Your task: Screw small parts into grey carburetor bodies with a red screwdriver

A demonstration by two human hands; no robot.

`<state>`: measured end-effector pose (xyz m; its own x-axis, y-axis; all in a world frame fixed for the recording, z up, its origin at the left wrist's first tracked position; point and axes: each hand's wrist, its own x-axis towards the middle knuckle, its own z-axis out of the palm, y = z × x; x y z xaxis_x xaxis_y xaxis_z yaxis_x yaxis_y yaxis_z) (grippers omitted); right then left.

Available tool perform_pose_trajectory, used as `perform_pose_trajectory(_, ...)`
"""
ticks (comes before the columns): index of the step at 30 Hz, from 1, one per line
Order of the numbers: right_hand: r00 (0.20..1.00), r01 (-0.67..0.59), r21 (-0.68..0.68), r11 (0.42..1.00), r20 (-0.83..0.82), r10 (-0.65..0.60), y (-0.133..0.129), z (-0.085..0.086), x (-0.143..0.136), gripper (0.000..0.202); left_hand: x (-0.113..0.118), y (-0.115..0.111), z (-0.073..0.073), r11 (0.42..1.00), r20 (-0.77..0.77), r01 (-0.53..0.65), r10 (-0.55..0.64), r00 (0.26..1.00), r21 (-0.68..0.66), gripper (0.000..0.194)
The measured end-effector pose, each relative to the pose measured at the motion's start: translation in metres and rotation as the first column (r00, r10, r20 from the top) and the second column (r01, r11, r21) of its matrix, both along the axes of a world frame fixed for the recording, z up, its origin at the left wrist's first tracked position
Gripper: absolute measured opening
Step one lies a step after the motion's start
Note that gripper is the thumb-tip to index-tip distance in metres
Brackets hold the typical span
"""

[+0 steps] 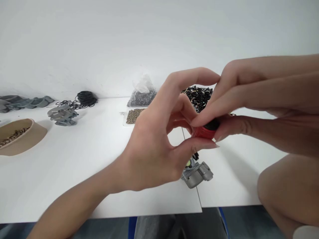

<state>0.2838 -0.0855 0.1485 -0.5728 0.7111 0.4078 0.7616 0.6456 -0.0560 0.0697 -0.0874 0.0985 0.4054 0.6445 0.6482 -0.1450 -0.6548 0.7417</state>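
My left hand (152, 146) is raised over the table, thumb and fingers closed on a small red piece with a black end (204, 132). What the whole piece is cannot be made out, since fingers cover much of it. From the right, my right hand (251, 99) pinches the same piece near its black end. Below both hands, a grey metal carburetor (198, 176) rests on the table by the seam, its upper part hidden behind my left hand.
At left are another carburetor (62, 115), a beige bowl (37, 136) of small metal parts, a black cord coil (86, 99) and grey cloth (30, 103). Along the wall stand a clear bag (142, 94) of dark bits, a tray of brass-coloured bits (134, 116) and black clips (199, 96).
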Motion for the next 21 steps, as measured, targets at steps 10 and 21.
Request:
perform_pose_trajectory(10, 0.994, -0.067, -0.108, 0.992, -0.095, 0.057, 0.003, 0.004, -0.007, 0.039, 0.003, 0.003, -0.004, 0.998, 0.007, 0.038, -0.038, 0.999, -0.047, 0.052)
perform_pose_trajectory(21, 0.988, -0.149, -0.107, 0.983, -0.067, 0.142, -0.004, 0.005, -0.004, 0.026, 0.003, -0.014, 0.004, 0.997, -0.044, -0.071, 0.070, 0.997, -0.023, 0.050)
